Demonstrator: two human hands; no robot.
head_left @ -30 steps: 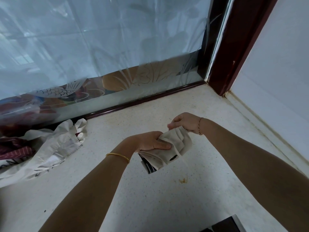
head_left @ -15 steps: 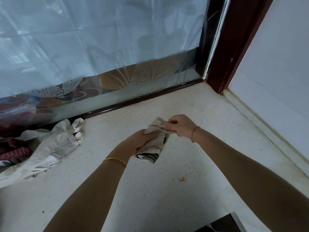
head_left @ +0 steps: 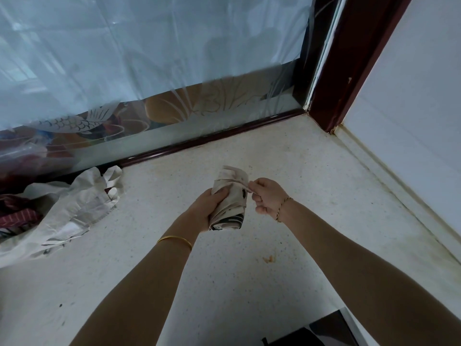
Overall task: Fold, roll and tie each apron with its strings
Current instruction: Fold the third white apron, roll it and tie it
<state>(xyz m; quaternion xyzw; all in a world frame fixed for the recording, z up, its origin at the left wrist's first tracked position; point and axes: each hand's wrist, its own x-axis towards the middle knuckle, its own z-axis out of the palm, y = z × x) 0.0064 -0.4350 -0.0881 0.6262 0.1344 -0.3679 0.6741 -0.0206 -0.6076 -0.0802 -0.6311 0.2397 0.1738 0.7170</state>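
- Apron (head_left: 232, 196): rolled, held over the speckled surface (head_left: 224, 283), near the glass panel (head_left: 174, 58).
- Left hand (head_left: 205, 212): fingers curled round the apron; grip firmly so the layers do not loosen.
- Right hand (head_left: 267, 196): pinches the string (head_left: 240, 184) at the apron's upper part; pull it taut, wrap squarely, then knot.

The left hand (head_left: 205, 211) covers the left side of the rolled apron (head_left: 230, 198). The end of the string (head_left: 238, 184) vanishes inside the pinch of the right hand (head_left: 267, 197). The crumpled cloth pile (head_left: 62, 216) is cut by the left edge, and a dark object (head_left: 321, 333) by the bottom edge. Shapes behind the frosted glass (head_left: 149, 58) are blurred. The orange speck (head_left: 269, 258) is too small to tell.
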